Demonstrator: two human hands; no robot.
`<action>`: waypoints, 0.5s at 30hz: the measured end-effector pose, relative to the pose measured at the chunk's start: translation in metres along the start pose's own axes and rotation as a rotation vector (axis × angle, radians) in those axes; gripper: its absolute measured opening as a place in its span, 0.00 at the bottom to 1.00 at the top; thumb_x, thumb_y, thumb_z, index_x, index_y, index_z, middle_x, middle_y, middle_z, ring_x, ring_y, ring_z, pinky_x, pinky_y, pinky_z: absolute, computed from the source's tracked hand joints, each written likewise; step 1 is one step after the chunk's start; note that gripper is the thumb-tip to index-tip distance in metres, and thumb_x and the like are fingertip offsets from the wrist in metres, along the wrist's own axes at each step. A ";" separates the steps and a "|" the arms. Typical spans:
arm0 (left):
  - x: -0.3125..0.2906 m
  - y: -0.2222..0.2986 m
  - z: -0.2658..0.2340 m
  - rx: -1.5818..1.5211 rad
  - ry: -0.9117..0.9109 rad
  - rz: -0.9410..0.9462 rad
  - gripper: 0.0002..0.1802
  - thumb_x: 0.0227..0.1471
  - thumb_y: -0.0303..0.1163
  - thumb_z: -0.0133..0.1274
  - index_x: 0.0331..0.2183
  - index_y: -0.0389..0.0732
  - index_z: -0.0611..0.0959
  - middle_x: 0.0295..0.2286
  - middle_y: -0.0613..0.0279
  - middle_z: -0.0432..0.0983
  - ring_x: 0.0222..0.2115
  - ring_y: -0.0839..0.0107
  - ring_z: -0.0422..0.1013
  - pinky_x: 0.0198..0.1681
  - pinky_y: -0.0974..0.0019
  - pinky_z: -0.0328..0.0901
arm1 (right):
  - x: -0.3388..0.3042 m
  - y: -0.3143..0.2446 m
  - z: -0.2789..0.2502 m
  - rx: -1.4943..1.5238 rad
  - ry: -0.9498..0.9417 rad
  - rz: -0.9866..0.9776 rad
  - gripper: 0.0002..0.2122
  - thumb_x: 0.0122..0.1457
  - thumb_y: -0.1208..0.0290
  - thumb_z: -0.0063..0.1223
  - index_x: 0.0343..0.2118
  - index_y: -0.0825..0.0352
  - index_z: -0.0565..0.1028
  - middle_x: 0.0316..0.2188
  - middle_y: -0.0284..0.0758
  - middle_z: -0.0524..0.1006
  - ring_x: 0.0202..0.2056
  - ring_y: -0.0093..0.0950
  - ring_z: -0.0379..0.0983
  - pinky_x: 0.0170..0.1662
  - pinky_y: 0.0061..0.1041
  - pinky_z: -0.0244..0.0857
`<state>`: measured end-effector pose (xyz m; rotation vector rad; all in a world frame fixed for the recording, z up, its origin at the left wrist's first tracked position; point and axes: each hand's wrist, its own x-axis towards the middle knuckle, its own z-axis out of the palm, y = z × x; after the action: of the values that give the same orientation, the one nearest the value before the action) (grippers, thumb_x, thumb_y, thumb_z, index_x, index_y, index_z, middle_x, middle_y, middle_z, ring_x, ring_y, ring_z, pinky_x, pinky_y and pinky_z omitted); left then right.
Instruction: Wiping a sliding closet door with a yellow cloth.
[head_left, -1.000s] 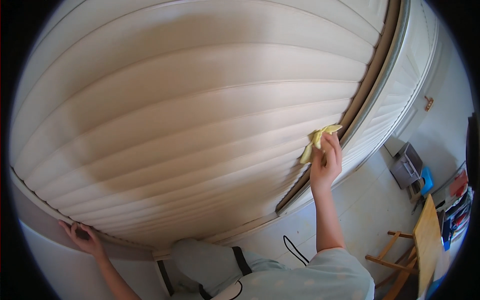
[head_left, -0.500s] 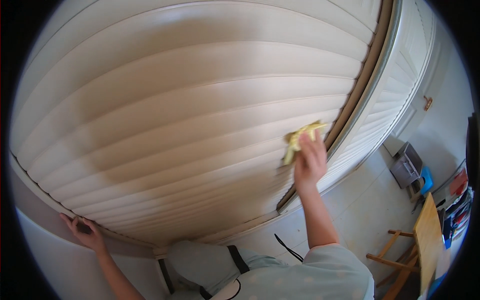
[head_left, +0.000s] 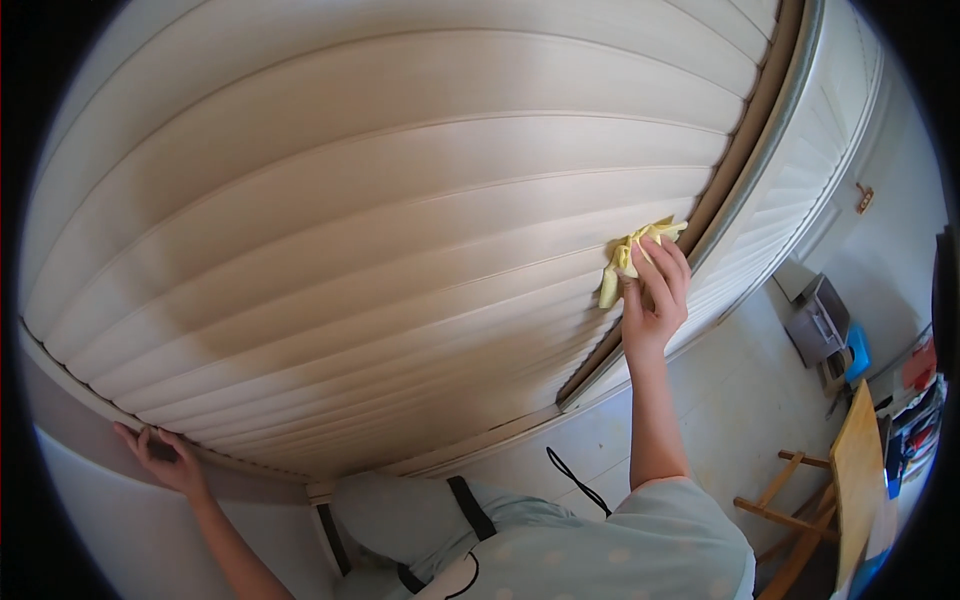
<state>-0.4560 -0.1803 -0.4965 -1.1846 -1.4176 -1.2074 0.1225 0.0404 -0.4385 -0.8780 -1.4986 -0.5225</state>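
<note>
Broad cream slats cross most of the view, forming one large louvred panel [head_left: 430, 240] that bends with the lens, bordered on its right by a brown channel and a metal strip [head_left: 770, 125]. Beyond that strip lie pale floor tiles [head_left: 720, 400], a wooden table [head_left: 858, 470] with slanted legs, and a grey box [head_left: 818, 325] beside a blue item [head_left: 857, 352]. Near the panel's right edge, a crumpled yellow cloth [head_left: 622, 262] lies against the slats, just beside the brown channel. It looks light, limp and soft, likely to fold wherever it is pressed and hard to damage; the bunched middle seems the best place to hold it, with the loose corners left to spread. Its surface gives no clear sign of whether it is damp or slippery. The right hand [head_left: 657, 290] grasps it just there, fingers bent over the folds and thumb on the near side, while the forearm rises nearly straight from a pale green sleeve [head_left: 675, 530]. Far to the left, the left hand [head_left: 168, 463] carries no object: its fingers and thumb stand apart, loosely curved, at the panel's lower left border. How firmly its fingertips press there, I cannot tell.
</note>
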 end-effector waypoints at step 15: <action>0.001 0.005 -0.001 0.049 -0.100 -0.025 0.15 0.57 0.22 0.47 0.46 0.39 0.67 0.62 0.40 0.48 0.62 0.48 0.50 0.61 0.53 0.51 | -0.014 -0.140 0.069 0.380 0.000 -0.372 0.10 0.45 0.74 0.60 0.34 0.61 0.82 0.41 0.28 0.78 0.48 0.33 0.69 0.48 0.31 0.67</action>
<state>-0.4514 -0.1810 -0.4947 -1.2115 -1.5319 -1.1380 -0.0298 0.0050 -0.4375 -0.3046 -1.6999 -0.4816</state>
